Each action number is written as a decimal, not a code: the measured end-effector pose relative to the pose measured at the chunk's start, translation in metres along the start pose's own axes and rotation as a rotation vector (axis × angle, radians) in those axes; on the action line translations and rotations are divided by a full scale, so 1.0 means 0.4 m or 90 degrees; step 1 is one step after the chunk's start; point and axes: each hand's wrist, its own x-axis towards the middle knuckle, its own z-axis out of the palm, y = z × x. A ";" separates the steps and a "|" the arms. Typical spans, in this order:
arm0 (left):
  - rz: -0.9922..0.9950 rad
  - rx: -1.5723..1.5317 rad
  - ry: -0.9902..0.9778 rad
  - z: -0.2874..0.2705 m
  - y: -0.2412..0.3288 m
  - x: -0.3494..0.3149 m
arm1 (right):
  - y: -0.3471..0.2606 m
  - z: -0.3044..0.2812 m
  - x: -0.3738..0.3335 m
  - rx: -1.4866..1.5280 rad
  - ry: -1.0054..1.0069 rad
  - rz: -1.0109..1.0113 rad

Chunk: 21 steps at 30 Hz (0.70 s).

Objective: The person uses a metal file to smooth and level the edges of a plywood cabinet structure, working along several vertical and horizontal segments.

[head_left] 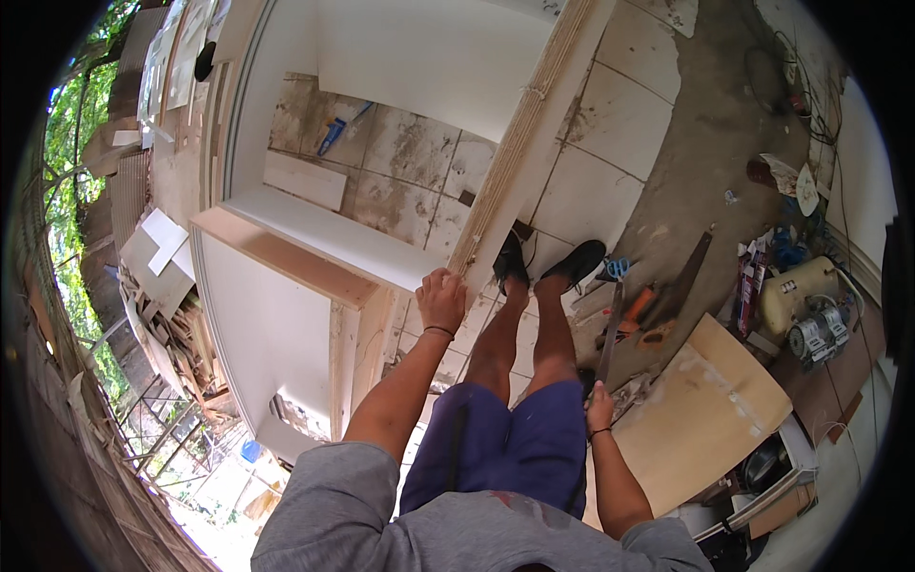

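Observation:
My left hand point(441, 299) rests on a corner of the large white cabinet frame point(345, 236), its fingers bent over the raw wood edge point(496, 176). Down at my right side, my right hand point(599, 410) is closed around the dark handle end of a long, narrow metal blade point(612, 329). The blade points away from me, toward the floor; its exact kind cannot be made out. Blue-handled scissors point(618, 269) appear by the blade's far end. Right of it, a handsaw point(688, 276) with an orange handle lies on the floor.
A tan wood panel point(705, 410) leans at my right, near an air compressor point(805, 305) with trailing cables. Inside the frame, a blue tool or tube point(332, 136) and a loose board point(305, 181) lie on dirty tiles. Scrap wood point(195, 353) is piled at left.

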 end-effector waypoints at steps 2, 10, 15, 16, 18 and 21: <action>-0.037 -0.014 -0.030 -0.003 0.017 0.016 | 0.007 -0.004 0.005 0.015 0.006 0.003; -0.101 -0.021 0.115 0.089 0.142 -0.002 | 0.033 0.000 0.029 -0.040 -0.013 -0.074; 0.197 -0.426 -0.450 0.090 0.241 -0.046 | 0.027 -0.028 0.033 -0.068 -0.030 -0.072; 0.186 -0.423 -0.442 0.098 0.234 -0.048 | 0.021 -0.026 0.031 -0.050 -0.028 -0.061; 0.152 -0.307 -0.130 0.120 0.195 -0.042 | 0.011 -0.007 0.028 -0.035 -0.039 -0.053; -0.067 -0.052 0.152 0.091 0.152 0.010 | 0.003 -0.023 0.013 -0.036 -0.026 -0.045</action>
